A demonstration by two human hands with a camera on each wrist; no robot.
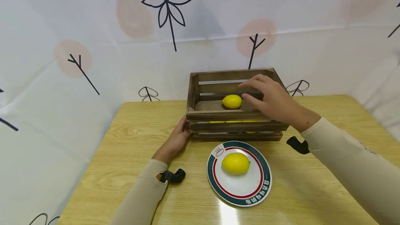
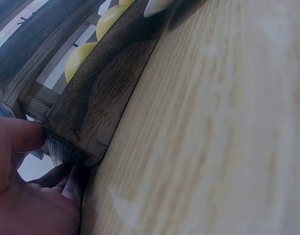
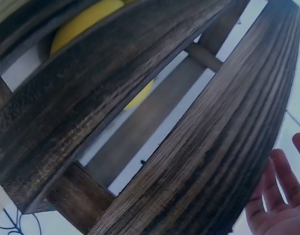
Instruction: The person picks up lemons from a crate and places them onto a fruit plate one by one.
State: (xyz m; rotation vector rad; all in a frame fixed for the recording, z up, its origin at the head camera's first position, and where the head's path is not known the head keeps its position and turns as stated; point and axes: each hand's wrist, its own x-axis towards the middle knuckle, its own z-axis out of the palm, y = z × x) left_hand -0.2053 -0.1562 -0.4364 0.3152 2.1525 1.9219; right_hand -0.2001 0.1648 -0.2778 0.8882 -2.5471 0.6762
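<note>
A slatted wooden crate (image 1: 234, 116) stands at the back of the table. One yellow lemon (image 1: 232, 101) shows inside it, and more yellow fruit is partly visible through the gap between the front slats. My left hand (image 1: 177, 138) grips the crate's lower front left corner, its thumb and fingers either side of the corner (image 2: 66, 144) in the left wrist view. Over the crate's right side is my right hand (image 1: 270, 96), thumb and fingers spread apart with nothing between them. Its fingertips are just right of the lemon. In the right wrist view its fingers (image 3: 282, 178) appear beyond the top slat.
In front of the crate lies a round plate (image 1: 239, 201) with a dark green rim and red ring, a single lemon (image 1: 235, 163) on it. Wood-grain table (image 1: 125, 169) extends on both sides. A patterned white cloth (image 1: 203, 20) hangs close behind the crate.
</note>
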